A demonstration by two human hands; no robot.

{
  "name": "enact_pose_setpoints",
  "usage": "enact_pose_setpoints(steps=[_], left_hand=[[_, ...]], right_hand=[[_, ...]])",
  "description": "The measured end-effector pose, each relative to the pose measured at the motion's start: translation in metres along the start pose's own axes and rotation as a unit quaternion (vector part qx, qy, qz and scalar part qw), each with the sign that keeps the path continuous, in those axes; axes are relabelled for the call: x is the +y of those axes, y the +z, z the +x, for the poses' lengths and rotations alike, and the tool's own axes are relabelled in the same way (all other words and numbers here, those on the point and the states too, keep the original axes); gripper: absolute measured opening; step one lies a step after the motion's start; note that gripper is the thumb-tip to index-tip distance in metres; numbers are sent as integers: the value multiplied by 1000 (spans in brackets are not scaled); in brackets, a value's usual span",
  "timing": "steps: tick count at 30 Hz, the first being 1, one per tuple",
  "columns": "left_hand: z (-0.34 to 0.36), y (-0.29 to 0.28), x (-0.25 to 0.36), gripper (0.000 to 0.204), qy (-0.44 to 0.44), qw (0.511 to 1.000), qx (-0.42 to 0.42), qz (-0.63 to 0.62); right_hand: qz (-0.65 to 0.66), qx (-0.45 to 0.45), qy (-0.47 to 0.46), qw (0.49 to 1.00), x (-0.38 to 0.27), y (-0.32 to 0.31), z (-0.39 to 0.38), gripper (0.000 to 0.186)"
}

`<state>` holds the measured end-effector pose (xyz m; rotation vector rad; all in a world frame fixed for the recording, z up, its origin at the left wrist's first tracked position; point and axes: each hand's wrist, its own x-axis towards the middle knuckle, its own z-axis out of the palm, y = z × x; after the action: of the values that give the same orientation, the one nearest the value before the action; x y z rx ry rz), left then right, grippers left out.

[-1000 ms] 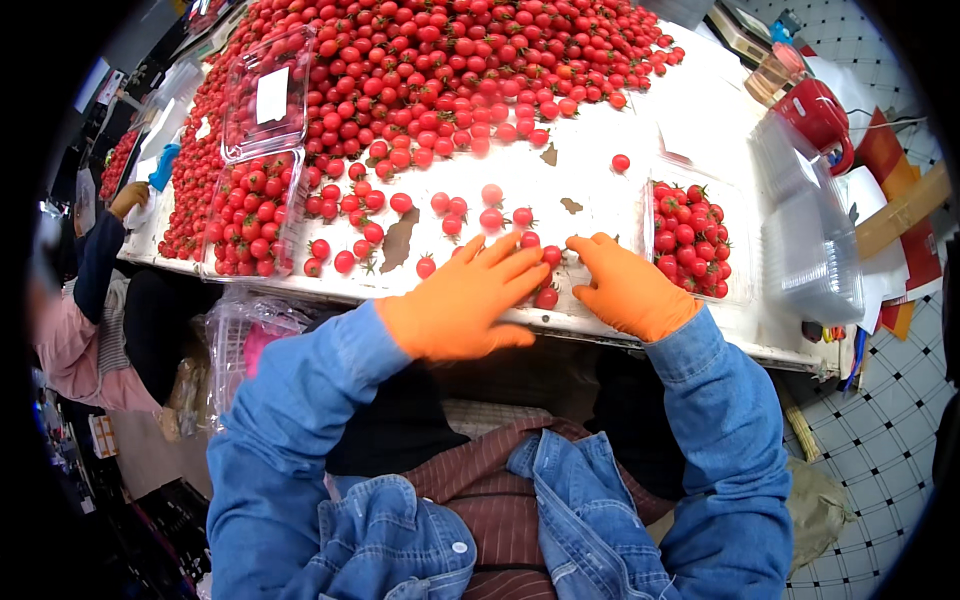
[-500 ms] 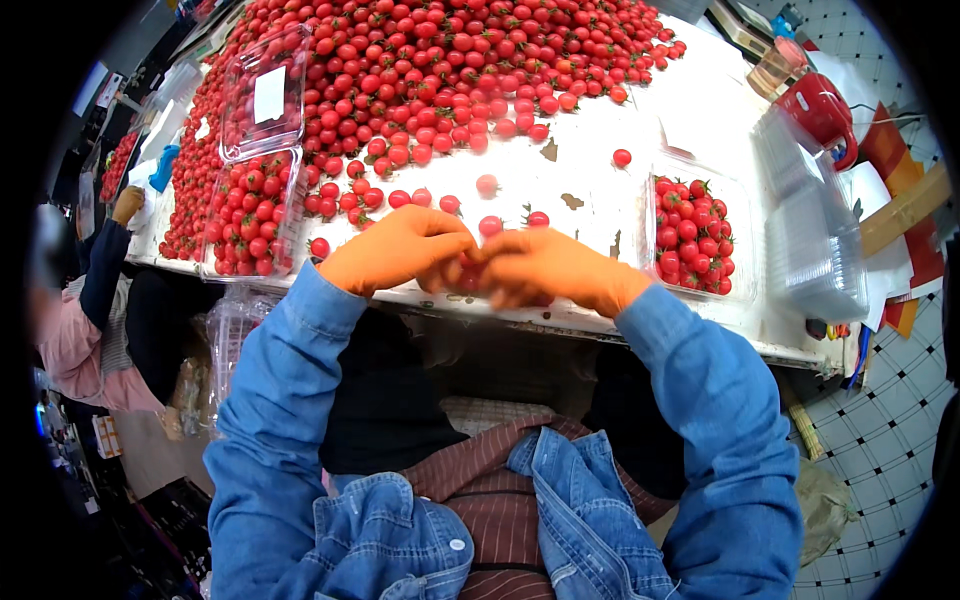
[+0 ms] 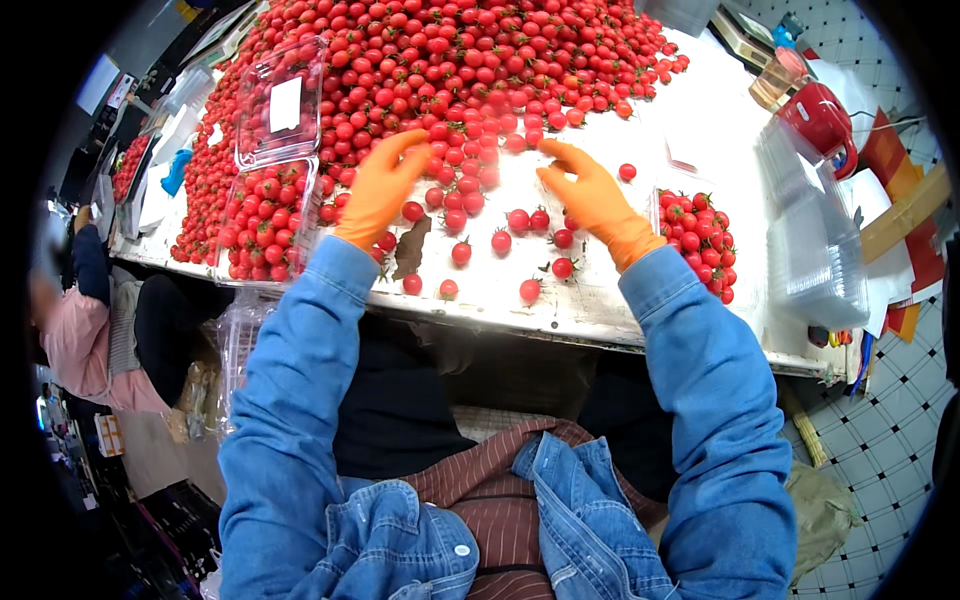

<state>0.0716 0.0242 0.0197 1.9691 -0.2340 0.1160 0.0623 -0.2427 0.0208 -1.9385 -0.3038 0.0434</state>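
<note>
Both my hands wear orange gloves and are spread apart over the white table [image 3: 480,305]. My left hand [image 3: 383,188] is open at the near edge of a big heap of cherry tomatoes [image 3: 430,60], fingers reaching toward it. Level with it on the right, my right hand [image 3: 597,198] is open too, thumb and fingers apart with nothing between them. Several loose cherry tomatoes [image 3: 501,241] lie scattered between the hands. To the left stands a clear plastic clamshell box [image 3: 312,205] full of tomatoes, its lid raised. Beyond my right wrist sits another box of tomatoes [image 3: 700,240].
A stack of clear plastic boxes [image 3: 815,240] stands at the table's right side, with a red appliance [image 3: 820,120] behind it. A scale [image 3: 745,35] is at the far right. Another person [image 3: 90,310] sits at the far left. The table's front edge lies below my hands.
My hands have parted from where they met near the front edge and moved farther up the table toward the heap. More loose tomatoes now show between them.
</note>
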Motion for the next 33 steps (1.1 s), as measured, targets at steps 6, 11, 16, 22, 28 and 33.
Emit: enact_pose_setpoints(steps=[6, 11, 16, 22, 28, 33], left_hand=[[-39, 40, 13, 70, 162, 901, -122, 383], [-60, 14, 62, 50, 22, 942, -332, 46], [-52, -29, 46, 35, 7, 982, -85, 170], [-67, -28, 53, 62, -26, 915, -200, 348], [-76, 7, 68, 84, -61, 880, -276, 383], [-81, 37, 60, 90, -4, 933, -250, 258]], right_hand=[[-316, -7, -190, 930, 23, 35, -16, 53], [-134, -200, -23, 970, -28, -4, -34, 47], [-285, -90, -94, 950, -17, -48, -59, 58], [-353, -191, -29, 915, -12, -40, -68, 75], [-318, -194, 9, 928, -30, -17, -86, 78], [-249, -158, 14, 955, -25, 15, -91, 81]])
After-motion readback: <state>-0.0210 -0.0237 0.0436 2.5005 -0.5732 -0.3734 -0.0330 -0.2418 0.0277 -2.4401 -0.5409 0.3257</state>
